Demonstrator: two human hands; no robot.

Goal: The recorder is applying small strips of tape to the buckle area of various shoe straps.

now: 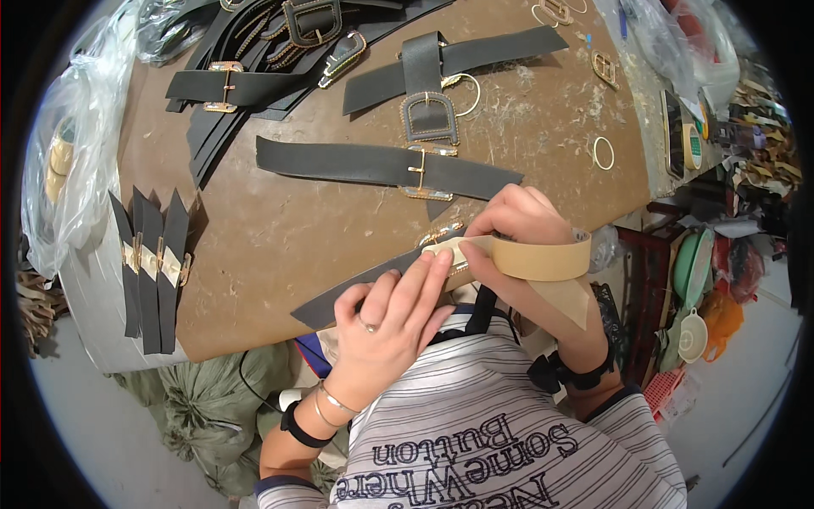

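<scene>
A black leather-like strap [339, 296] lies slantwise at the near table edge, with a jewelled buckle [441, 235] at its right part. My left hand [390, 310] is closed on this strap, two fingertips pressing a strip of beige masking tape [449, 247] over the buckle's middle. Thumb and index finger of my right hand [526, 219] pinch the tape close by. The tape's roll [543, 258] leans against that hand and wrist, a pointed flap hanging below it. The left thumb's contact with the strap is hard to make out.
Just beyond lies another black strap [339, 159] with a jewelled buckle. A crossed pair of straps [422, 61] and a heap of straps [246, 42] lie farther back. Several taped short straps [153, 280] rest at left. Plastic bags [72, 195] line the left edge; a phone [672, 127] lies right.
</scene>
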